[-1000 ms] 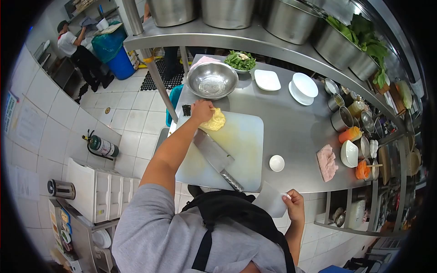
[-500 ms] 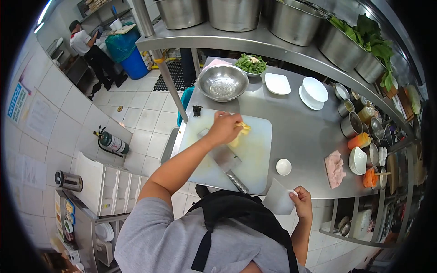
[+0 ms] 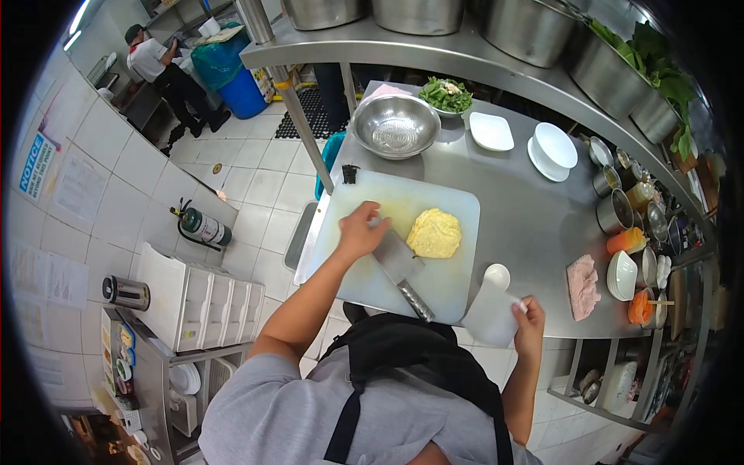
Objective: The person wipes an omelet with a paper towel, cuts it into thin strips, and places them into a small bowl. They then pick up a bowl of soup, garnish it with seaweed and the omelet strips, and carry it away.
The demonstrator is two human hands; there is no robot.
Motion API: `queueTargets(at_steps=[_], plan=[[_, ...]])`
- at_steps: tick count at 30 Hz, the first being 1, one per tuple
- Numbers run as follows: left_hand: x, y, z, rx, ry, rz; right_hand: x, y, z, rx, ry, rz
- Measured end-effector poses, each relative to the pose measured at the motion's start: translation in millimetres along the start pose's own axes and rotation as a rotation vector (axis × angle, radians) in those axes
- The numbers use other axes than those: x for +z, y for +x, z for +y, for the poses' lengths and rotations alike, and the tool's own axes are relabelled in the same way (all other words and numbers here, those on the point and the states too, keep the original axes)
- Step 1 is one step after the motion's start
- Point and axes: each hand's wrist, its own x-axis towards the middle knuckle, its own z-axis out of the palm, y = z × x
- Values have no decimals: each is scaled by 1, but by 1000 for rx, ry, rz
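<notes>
A: What's different?

B: The crinkled, pale-yellow round of food [image 3: 435,233] is out of the left hand [image 3: 360,231]. Half a second ago those fingers lift it; now it lies flat on the whitish plastic cutting board [image 3: 442,280], just right of the broad steel cleaver [image 3: 398,260].

A: So that hand is free?

B: It looks so: half open, fingers loosely curled, nothing visible in it. It hovers at the blade's far end; I can't tell whether it touches.

A: And the right hand [image 3: 530,325]?

B: Closed, pinching one corner of a thin, translucent whitish sheet [image 3: 491,316], as before. The food is spread and unheld.
</notes>
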Motion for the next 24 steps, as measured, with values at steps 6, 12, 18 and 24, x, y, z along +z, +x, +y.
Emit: queueTargets(at_steps=[6,12,18,24], plan=[[-23,-38,-66,-31,94,329,64,47,-80,-457,-132,34],[-37,-69,-74,-89,282,377,154,111,-39,-626,-529,-353],[-44,-88,-88,-179,312,378,161,140,-2,-539,-733,-400],[-32,-92,-75,-50,391,498,170,171,-10,-454,-862,-366]])
